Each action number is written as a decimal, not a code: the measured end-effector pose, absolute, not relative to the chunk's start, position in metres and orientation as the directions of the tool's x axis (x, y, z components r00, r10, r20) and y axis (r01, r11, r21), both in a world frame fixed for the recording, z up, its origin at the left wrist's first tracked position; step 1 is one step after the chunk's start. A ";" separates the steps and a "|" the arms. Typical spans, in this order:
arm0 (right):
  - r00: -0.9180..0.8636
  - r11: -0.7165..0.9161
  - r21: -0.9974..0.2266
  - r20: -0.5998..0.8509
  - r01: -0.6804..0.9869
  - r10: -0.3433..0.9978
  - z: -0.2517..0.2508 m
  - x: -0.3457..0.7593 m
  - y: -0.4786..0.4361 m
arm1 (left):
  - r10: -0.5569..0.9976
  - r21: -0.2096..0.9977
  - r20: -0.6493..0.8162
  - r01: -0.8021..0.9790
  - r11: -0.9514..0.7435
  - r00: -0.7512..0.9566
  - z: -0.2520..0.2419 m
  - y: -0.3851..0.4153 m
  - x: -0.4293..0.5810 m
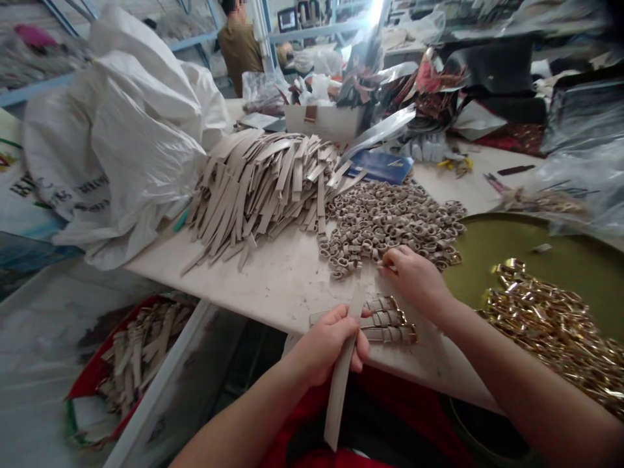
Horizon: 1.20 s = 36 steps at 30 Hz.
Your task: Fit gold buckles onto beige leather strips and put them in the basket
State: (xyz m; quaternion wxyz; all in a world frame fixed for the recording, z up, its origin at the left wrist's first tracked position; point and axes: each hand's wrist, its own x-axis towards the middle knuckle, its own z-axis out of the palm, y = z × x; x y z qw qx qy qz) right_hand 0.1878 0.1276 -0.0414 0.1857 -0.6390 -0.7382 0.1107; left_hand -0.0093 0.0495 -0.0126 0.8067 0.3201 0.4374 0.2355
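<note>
My left hand [336,341] is closed round a flat beige strap [336,403], which slants from above my fist down toward my lap. At the front edge of the loop pile [390,218], my right hand [414,276] is closed with thumb and fingers together; whatever is between the fingertips is too small or hidden to make out. The pile is made of small beige strap loops. Just beyond my left hand, several straps with gold buckles [390,318] lie side by side at the table edge, partly covered by that hand.
A heap of beige straps [263,182] lies behind on the table [273,279]. On the right, a green-gold round tray [468,260] holds gold buckles [550,331]. A white sack [127,123] stands left, above a red-rimmed bag [90,377] of straps. A person [238,45] is in the background.
</note>
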 end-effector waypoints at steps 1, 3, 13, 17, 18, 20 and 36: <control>-0.103 0.147 -0.528 0.112 0.836 0.988 -0.040 0.188 0.123 | 0.659 0.730 -0.548 -0.091 0.677 0.515 -0.013 0.049 -0.009; -0.106 0.041 -0.808 -0.026 0.587 0.994 -0.034 0.187 0.109 | 0.665 0.761 -0.523 -0.060 0.646 0.533 -0.012 0.048 -0.008; -0.154 -0.383 -0.878 -0.352 -0.285 0.923 -0.008 0.172 0.023 | 0.830 0.943 -0.318 0.240 0.229 0.459 0.002 0.010 -0.002; -0.131 -0.262 -0.955 -0.244 -0.142 0.961 -0.008 0.174 0.003 | 0.848 0.897 -0.258 0.440 0.033 0.462 0.016 -0.002 -0.010; -0.134 -0.234 -0.968 -0.220 -0.092 0.966 -0.008 0.174 -0.001 | 0.846 0.879 -0.248 0.477 -0.009 0.473 0.019 -0.004 -0.012; -0.185 -0.221 -0.975 -0.211 -0.036 0.960 -0.008 0.174 -0.010 | 0.825 0.859 -0.229 0.505 -0.077 0.516 0.026 -0.008 -0.014; -0.320 -0.103 -0.985 -0.142 0.137 0.937 -0.011 0.179 -0.027 | 0.876 0.916 -0.182 0.401 -0.014 0.446 0.003 -0.009 0.003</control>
